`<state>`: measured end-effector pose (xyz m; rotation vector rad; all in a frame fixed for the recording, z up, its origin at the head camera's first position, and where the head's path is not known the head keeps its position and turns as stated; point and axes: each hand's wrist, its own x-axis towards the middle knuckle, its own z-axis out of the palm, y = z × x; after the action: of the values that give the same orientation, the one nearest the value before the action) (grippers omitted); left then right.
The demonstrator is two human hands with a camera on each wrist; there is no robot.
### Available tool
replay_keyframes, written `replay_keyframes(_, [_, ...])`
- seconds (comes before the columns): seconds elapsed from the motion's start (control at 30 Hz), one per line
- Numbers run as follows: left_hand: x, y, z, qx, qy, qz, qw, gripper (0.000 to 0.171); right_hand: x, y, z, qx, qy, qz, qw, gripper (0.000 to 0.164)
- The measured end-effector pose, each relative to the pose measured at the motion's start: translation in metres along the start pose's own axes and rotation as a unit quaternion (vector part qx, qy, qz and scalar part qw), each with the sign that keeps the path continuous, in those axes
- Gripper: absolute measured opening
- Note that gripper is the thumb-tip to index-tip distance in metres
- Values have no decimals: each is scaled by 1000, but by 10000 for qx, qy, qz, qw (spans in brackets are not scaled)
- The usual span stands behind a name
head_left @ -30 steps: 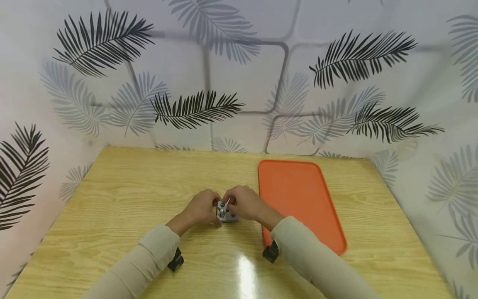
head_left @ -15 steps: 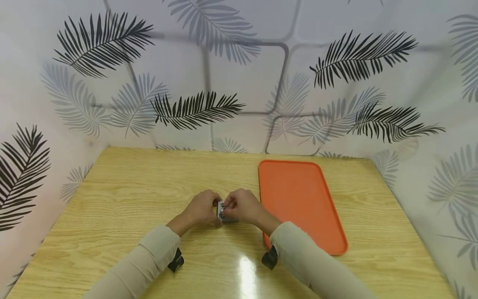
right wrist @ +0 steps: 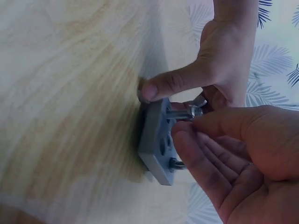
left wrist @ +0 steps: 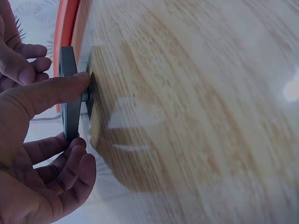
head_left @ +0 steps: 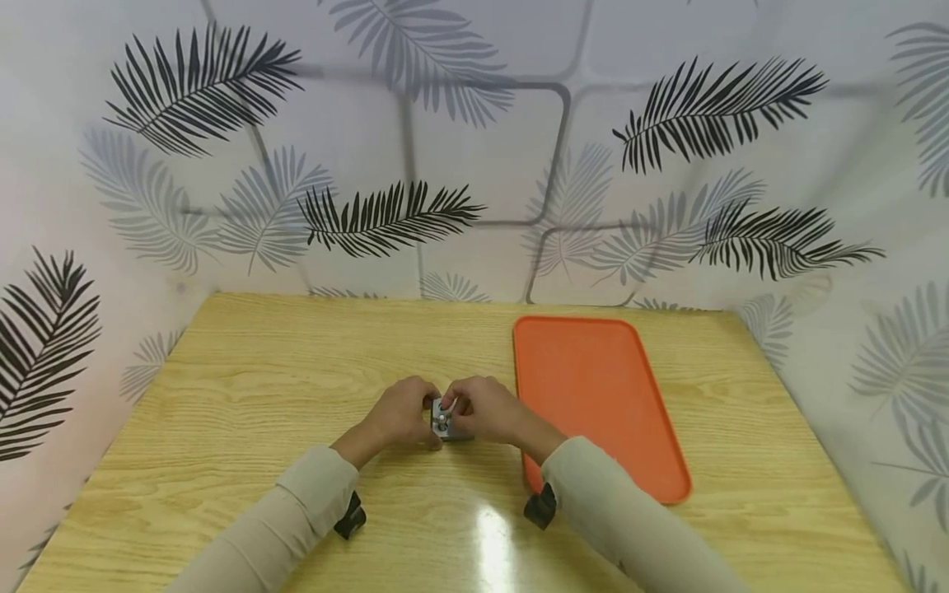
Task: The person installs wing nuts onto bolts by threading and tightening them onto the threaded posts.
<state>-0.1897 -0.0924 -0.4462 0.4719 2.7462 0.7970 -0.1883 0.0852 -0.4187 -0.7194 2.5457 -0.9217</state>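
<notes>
A thick grey plate (right wrist: 156, 144) with several holes stands low over the table, tilted in the right wrist view. My left hand (head_left: 403, 412) grips it by opposite edges, thumb on one side and fingers on the other. From one hole a silvery bolt (right wrist: 176, 114) sticks up, carrying a small wing nut (right wrist: 196, 110) near its end. Thumb and forefinger of my right hand (head_left: 485, 410) pinch at this wing nut, partly covering it. Another bolt (right wrist: 177, 164) projects from the plate close by. In the left wrist view, the plate's dark edge (left wrist: 71, 109) shows between thumb and fingers.
To the right on the wooden table (head_left: 296, 346) lies a shallow orange tray (head_left: 593, 387), with my right forearm reaching across its lower left. Behind the table hangs a leaf-patterned backdrop (head_left: 474, 148). Black wrist cameras (head_left: 351, 517) hang under both cuffs.
My right thumb and fingers have shifted about the bolt, closing over it half a second ago and now exposing its top again. The left hand and the plate stay in place.
</notes>
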Motion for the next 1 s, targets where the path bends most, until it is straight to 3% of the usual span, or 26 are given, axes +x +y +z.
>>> replay_keyframes(0.23, [1,2,1,-38,-16,-27,10000,52,-3,3,2,424,-233,-93,9988,35])
replay_keyframes(0.47, [2,1,1,55,37,114,9999,45,-5,5,4,448,-302,-392,9978,33])
replay_keyframes(0.67, [3,0,3,7,104,217,9997,45,-7,5,9,304,64,-281,9991,20])
replay_keyframes(1.0, [2,1,3,39,-46,45,10000,56,-11,7,3,-152,604,-415,9972,16])
